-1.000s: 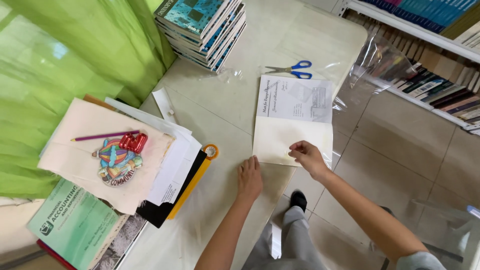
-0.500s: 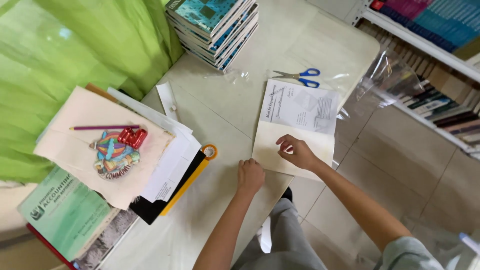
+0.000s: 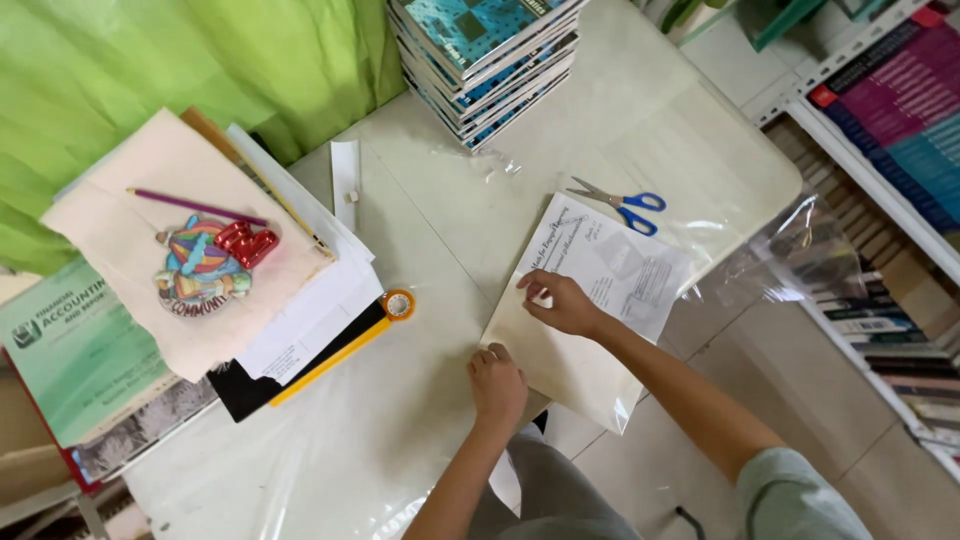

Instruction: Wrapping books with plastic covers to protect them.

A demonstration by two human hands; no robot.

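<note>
A person's right hand (image 3: 565, 303) presses flat on a thin booklet (image 3: 590, 300) lying at the tabletop (image 3: 420, 230) edge under clear plastic film (image 3: 760, 260), fingers spread, steadying it; the left hand (image 3: 497, 385), fingers curled and empty, pins the booklet's near corner. Blue-handled scissors (image 3: 625, 205) lie just beyond.

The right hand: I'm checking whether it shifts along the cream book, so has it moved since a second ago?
Yes. The right hand has slid from the cream book's right edge toward its left edge.

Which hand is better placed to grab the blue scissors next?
Probably the right hand: it rests on the book just below the scissors, while the left hand presses the table edge farther away.
</note>
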